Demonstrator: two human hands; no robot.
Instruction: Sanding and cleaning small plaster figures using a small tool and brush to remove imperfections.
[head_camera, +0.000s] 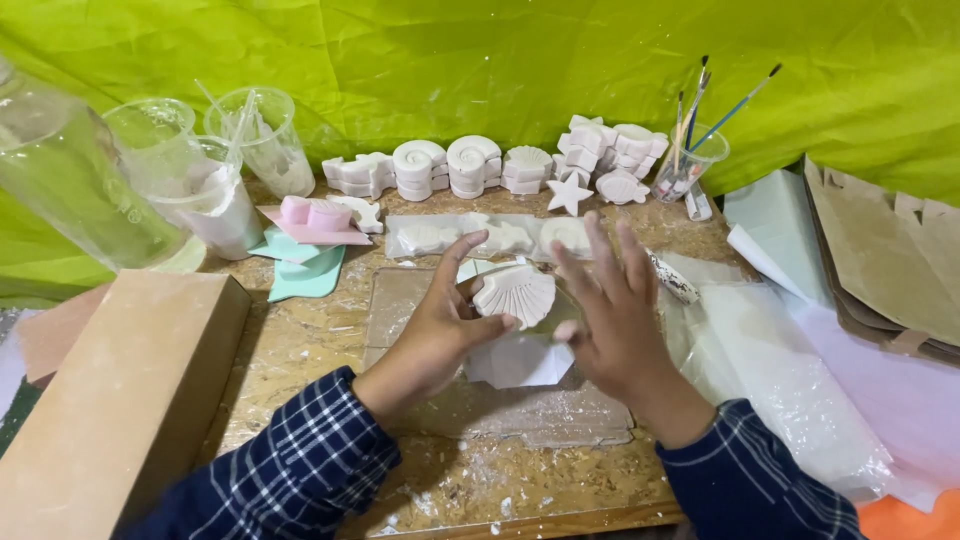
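Observation:
My left hand holds a white scallop-shell plaster cast between thumb and fingers, lifted a little above the wooden table. My right hand is beside the cast on its right, fingers spread, thumb near the shell's lower edge. Under the hands lie a clear plastic sheet and a folded white paper piece. A clear mould tray with shell shapes lies just behind.
A row of stacked white shell, star and fish casts lines the back. Clear plastic cups stand at back left, a cup of paintbrushes at back right. A cardboard box sits left; plastic bags and brown paper lie right.

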